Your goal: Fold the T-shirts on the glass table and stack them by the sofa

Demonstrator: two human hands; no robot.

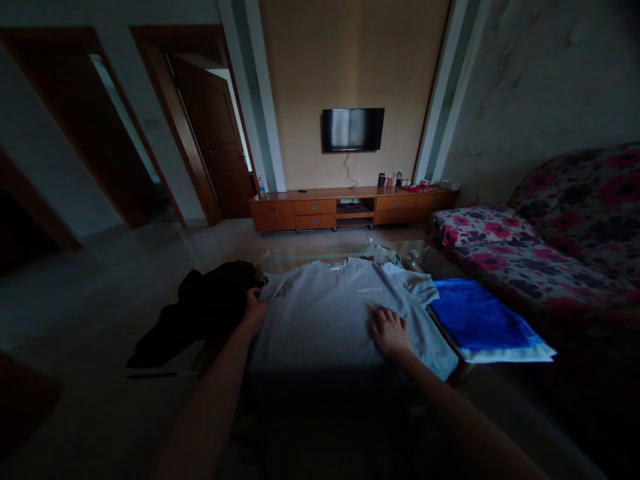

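A grey T-shirt lies spread front side up on a glass-topped table, its collar pointing away from me and small lettering on its chest. At the shirt's left edge, just below the sleeve, my left hand is closed on the fabric; its fingertips are partly hidden. My right hand rests on the right half of the shirt, palm down with fingers spread. Dark clothing is heaped to the left of my left hand. Folded blue and white cloth lies to the right of the shirt.
Behind the shirt, a glass jar and a patterned packet stand on the table. A flowered sofa runs along the right. Further off are a wooden TV cabinet, a wall television and an open door.
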